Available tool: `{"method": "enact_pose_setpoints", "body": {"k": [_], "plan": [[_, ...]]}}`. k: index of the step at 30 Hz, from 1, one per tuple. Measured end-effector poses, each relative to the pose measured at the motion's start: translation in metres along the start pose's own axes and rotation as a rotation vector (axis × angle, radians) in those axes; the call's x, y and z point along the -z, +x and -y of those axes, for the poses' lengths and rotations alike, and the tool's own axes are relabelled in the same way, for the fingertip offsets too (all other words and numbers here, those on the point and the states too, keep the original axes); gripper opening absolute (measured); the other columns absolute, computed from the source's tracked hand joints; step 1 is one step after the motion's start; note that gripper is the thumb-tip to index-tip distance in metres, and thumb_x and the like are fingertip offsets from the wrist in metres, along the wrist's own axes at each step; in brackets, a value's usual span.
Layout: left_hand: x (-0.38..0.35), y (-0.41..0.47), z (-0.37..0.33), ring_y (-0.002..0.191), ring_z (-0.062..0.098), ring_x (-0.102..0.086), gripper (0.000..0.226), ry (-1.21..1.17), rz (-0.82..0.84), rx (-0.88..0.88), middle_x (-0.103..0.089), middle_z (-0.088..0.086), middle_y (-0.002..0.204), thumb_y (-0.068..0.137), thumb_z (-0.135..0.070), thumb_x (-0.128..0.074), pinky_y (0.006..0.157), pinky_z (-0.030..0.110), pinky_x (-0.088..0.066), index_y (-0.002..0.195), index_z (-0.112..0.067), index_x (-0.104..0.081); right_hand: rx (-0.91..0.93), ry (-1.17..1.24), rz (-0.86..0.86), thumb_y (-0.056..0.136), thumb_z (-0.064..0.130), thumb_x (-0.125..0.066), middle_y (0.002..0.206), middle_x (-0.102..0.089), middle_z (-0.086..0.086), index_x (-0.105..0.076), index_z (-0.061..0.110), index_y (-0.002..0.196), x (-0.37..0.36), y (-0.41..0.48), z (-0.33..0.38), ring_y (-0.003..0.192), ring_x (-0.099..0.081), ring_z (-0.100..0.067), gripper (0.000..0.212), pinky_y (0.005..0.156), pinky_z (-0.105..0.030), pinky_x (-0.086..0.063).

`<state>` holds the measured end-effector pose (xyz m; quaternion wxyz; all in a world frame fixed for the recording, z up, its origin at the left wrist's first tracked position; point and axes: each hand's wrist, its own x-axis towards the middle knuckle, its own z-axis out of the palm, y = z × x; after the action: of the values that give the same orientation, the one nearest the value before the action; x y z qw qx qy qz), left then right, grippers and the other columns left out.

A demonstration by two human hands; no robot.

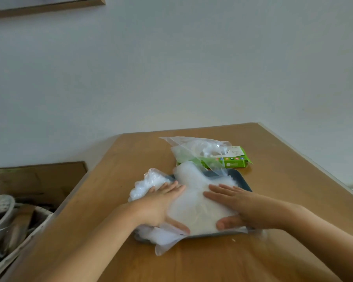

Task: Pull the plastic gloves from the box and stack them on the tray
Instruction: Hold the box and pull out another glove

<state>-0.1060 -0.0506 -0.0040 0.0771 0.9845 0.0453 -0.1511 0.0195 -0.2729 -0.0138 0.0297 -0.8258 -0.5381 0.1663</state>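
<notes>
pressing the gloves (194, 202) flat on the tray (242, 181)
i see my left hand (163, 204) and right hand (238, 208) open, fingers straight, gripping nothing; green box (233, 160) just behind.

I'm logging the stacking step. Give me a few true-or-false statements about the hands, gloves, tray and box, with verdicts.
1. The left hand and right hand both lie flat on the glove stack. True.
2. The tray holds nothing. False: the stack lies on it.
3. The green box sits beyond the tray. True.
4. Nothing comes out of the box. False: a loose glove sticks out.
</notes>
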Motion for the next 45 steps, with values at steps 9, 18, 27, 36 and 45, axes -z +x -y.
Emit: {"method": "enact_pose_setpoints", "body": {"k": [9, 18, 27, 36, 45], "plan": [[0.045, -0.008, 0.025, 0.144, 0.015, -0.022, 0.11, -0.045, 0.183, 0.121, -0.014, -0.011, 0.159, 0.067, -0.068, -0.069, 0.114, 0.029, -0.024, 0.153, -0.033, -0.011, -0.145, 0.052, -0.027, 0.078, 0.064, -0.061, 0.139, -0.043, 0.025, -0.043, 0.046, 0.134, 0.039, 0.006, -0.01, 0.121, -0.047, 0.0, 0.062, 0.101, -0.02, -0.038], [0.071, 0.05, 0.017, 0.136, 0.01, -0.036, 0.077, -0.313, -0.206, 0.048, -0.033, -0.008, 0.153, 0.083, -0.065, -0.051, 0.109, 0.027, -0.03, 0.147, -0.025, -0.034, -0.232, 0.185, -0.619, 0.09, 0.045, -0.058, 0.141, -0.046, 0.0, -0.026, 0.024, 0.146, 0.056, 0.078, -0.028, 0.125, -0.045, -0.022, 0.067, 0.098, -0.031, -0.038], [0.047, 0.109, 0.009, 0.144, 0.014, -0.025, 0.083, -0.311, -0.092, 0.025, -0.017, -0.013, 0.158, 0.084, -0.061, -0.057, 0.115, 0.028, -0.026, 0.152, -0.03, -0.021, -0.427, 0.199, -0.683, 0.09, 0.008, -0.05, 0.089, -0.063, -0.003, -0.065, 0.014, 0.09, 0.043, 0.114, -0.055, 0.086, -0.06, -0.024, 0.016, 0.068, -0.03, -0.041], [0.052, 0.115, 0.002, 0.146, 0.015, -0.019, 0.075, -0.258, -0.065, 0.064, -0.018, -0.007, 0.159, 0.088, -0.061, -0.05, 0.111, 0.025, -0.018, 0.152, -0.031, -0.023, -0.348, 0.815, -1.003, 0.092, 0.018, -0.059, 0.067, -0.055, 0.002, -0.062, 0.009, 0.078, 0.075, 0.088, -0.054, 0.061, -0.047, -0.011, 0.018, 0.055, -0.025, -0.036], [0.077, 0.098, -0.015, 0.125, 0.021, -0.049, 0.066, -0.298, -0.185, 0.161, -0.051, 0.006, 0.14, 0.089, -0.055, -0.056, 0.084, 0.023, -0.034, 0.138, -0.013, -0.047, -0.111, 1.0, -1.236, 0.092, 0.019, -0.058, 0.08, -0.07, -0.005, -0.064, 0.011, 0.079, 0.114, 0.02, -0.033, 0.074, -0.061, -0.014, 0.016, 0.065, -0.027, -0.046]]}}
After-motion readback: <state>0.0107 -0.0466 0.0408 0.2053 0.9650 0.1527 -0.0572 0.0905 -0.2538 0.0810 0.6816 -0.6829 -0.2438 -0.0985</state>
